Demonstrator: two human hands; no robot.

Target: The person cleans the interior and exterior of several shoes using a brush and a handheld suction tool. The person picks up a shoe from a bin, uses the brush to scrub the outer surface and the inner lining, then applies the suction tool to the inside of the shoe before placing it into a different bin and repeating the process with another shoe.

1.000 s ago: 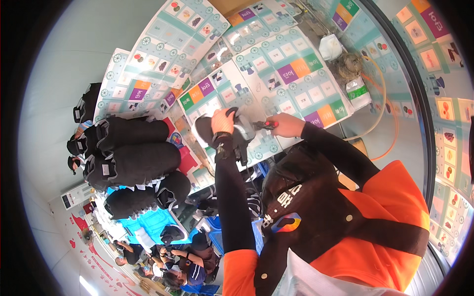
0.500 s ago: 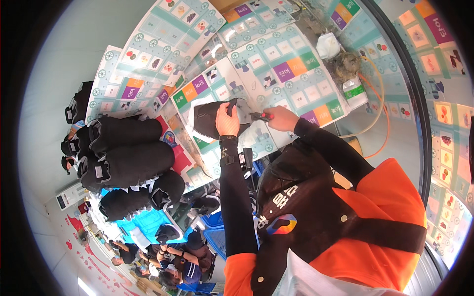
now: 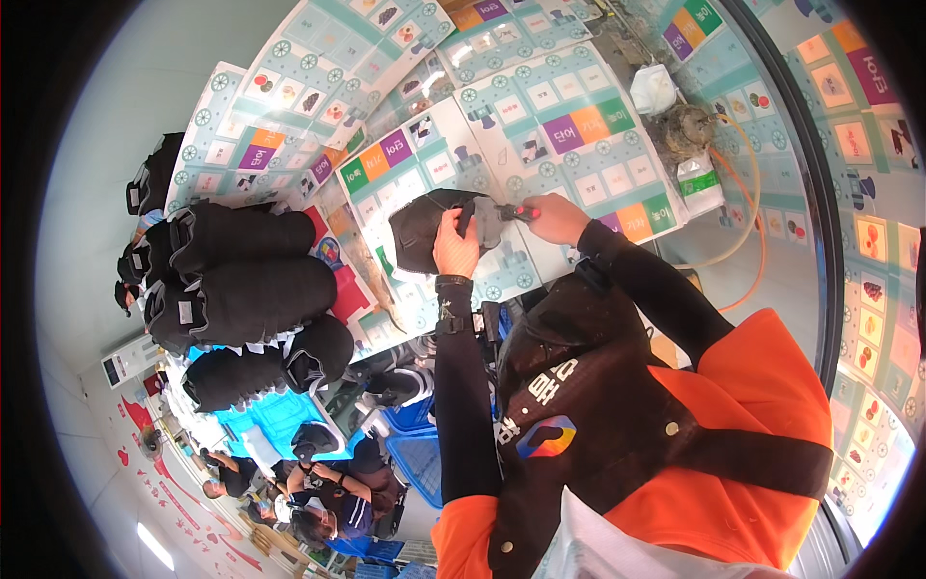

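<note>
My left hand (image 3: 455,245) grips a black fabric piece (image 3: 415,232) with a grey lining, which looks like a shoe upper. It lies over the pale printed sheet on the worktable, and my thumb and fingers pinch its edge. From the right, my right hand (image 3: 558,219) is closed round a small red-handled tool (image 3: 524,211). The tool's dark metal head meets the grey edge of the piece, close to my left fingers. Its exact kind is too small to make out.
Stacked black fabric pieces (image 3: 256,294) stand at the left above a blue tray (image 3: 275,415). Printed boards (image 3: 289,106) rise behind the worktable (image 3: 564,92). A hose (image 3: 757,227) hangs at the right. Other people (image 3: 333,497) work at the lower left.
The black piece has been turned, so the white part at its left side is mostly out of sight. Both hands stay at its edge, slightly farther right in view; the tool remains in my right hand.
</note>
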